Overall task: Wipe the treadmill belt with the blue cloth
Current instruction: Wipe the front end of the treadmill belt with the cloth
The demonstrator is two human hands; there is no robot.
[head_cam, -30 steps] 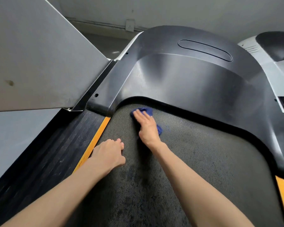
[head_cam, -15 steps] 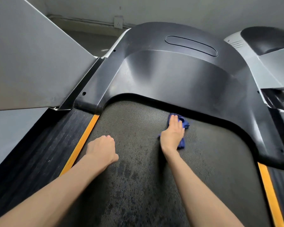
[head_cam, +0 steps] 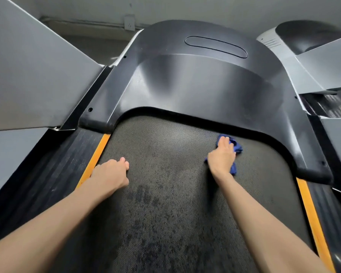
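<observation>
The dark textured treadmill belt (head_cam: 165, 150) fills the lower middle of the view, with darker damp-looking patches toward me. A crumpled blue cloth (head_cam: 238, 147) lies on the belt's far right part, close to the curved edge of the black motor cover (head_cam: 195, 85). My right hand (head_cam: 221, 157) presses flat on the cloth with straight fingers, and cloth shows beyond the fingertips and beside the palm. On the belt's left side, near the orange stripe, my left hand (head_cam: 110, 174) rests with its fingers curled under and holds nothing.
Orange stripes (head_cam: 96, 160) (head_cam: 311, 213) border the belt, with black ribbed side rails outside them. Grey slanted panels rise at the left (head_cam: 28, 75) and right (head_cam: 323, 66). A second machine's black and white cover (head_cam: 303, 36) stands at the far right by the wall.
My right hand has swept the blue cloth from the belt's far left, along the cover's edge, over to the far right. My left hand has stayed on the belt's left side.
</observation>
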